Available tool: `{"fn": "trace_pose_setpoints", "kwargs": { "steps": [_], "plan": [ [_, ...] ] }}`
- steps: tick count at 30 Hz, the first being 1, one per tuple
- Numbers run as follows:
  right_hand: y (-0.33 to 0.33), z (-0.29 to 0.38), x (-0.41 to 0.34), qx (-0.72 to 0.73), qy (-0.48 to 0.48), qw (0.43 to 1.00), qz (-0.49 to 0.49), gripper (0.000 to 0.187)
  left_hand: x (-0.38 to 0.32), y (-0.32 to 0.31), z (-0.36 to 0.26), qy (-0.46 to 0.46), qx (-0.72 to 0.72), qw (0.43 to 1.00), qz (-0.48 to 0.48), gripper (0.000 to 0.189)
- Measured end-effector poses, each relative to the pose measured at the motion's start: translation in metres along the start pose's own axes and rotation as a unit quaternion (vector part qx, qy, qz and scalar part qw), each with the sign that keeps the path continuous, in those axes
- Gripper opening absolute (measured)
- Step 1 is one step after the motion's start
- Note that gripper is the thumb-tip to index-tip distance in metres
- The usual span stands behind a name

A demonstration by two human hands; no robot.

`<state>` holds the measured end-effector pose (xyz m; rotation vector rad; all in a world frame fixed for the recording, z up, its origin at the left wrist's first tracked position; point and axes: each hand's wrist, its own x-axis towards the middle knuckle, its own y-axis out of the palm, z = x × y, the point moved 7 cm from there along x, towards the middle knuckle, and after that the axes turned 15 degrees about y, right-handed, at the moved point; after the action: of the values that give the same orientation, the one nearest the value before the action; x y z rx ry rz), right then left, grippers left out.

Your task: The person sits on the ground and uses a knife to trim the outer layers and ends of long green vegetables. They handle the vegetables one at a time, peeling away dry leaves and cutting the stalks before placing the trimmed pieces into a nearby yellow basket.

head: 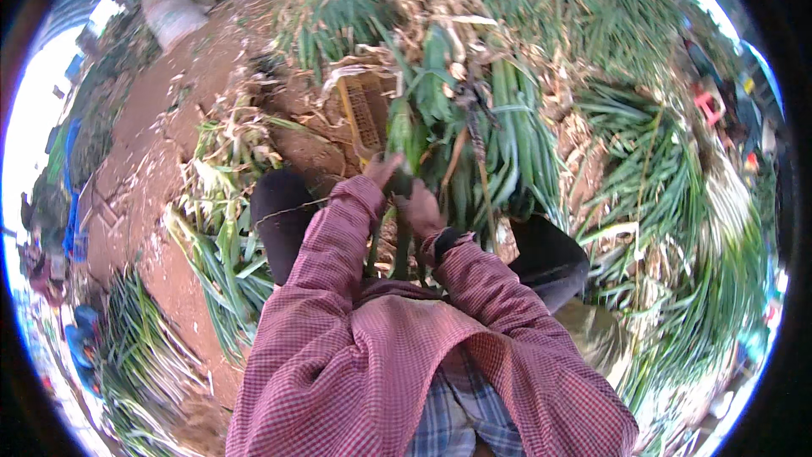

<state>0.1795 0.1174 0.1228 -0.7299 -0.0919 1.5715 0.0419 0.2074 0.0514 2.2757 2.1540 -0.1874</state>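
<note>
Between my knees, both hands are at a bunch of green onions [406, 133] whose leaves hang down towards my lap. My left hand [382, 170] grips the bunch from the left side. Just to its right and a bit lower, my right hand [421, 208] closes round the same leaves; its fingers are blurred. A yellow plastic crate [360, 117] lies in front of my left hand. Right of my hands lies a tied bundle of green onions [514, 108], with dark strips and a brown strip beside it.
Heaps of long green onions [666, 184] lie to the right and ahead. Discarded leaves [228, 235] lie beside my left knee, with more onions [146, 343] at the lower left. Sacks [168, 9] stand at the far left on bare soil. A red stool [705, 105] is at the far right.
</note>
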Motion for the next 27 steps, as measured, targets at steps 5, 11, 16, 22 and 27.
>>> {"fn": "trace_pose_setpoints", "kwargs": {
  "steps": [5, 11, 16, 22, 27],
  "plan": [
    [0.003, 0.012, -0.054, -0.001, -0.109, 0.985, 0.133, 0.054, -0.003, -0.014, 0.011, -0.087, -0.027, 0.993, 0.075, 0.055],
    [-0.099, 0.032, -0.015, -0.154, -0.195, 0.95, -0.188, 0.054, -0.009, -0.017, 0.031, -0.097, 0.06, 0.99, 0.085, 0.058],
    [-0.156, 0.017, 0.086, -0.261, -0.12, 0.892, -0.348, 0.078, -0.013, -0.01, 0.063, -0.134, -0.002, 0.985, 0.109, 0.062],
    [-0.124, 0.037, 0.121, -0.349, 0.0, 0.903, -0.252, 0.101, -0.006, -0.054, 0.133, -0.158, -0.006, 0.985, 0.061, 0.069],
    [-0.167, 0.003, 0.144, -0.385, 0.005, 0.873, -0.299, 0.085, 0.02, -0.001, 0.091, -0.155, -0.032, 0.985, 0.068, 0.1]
  ]
}}
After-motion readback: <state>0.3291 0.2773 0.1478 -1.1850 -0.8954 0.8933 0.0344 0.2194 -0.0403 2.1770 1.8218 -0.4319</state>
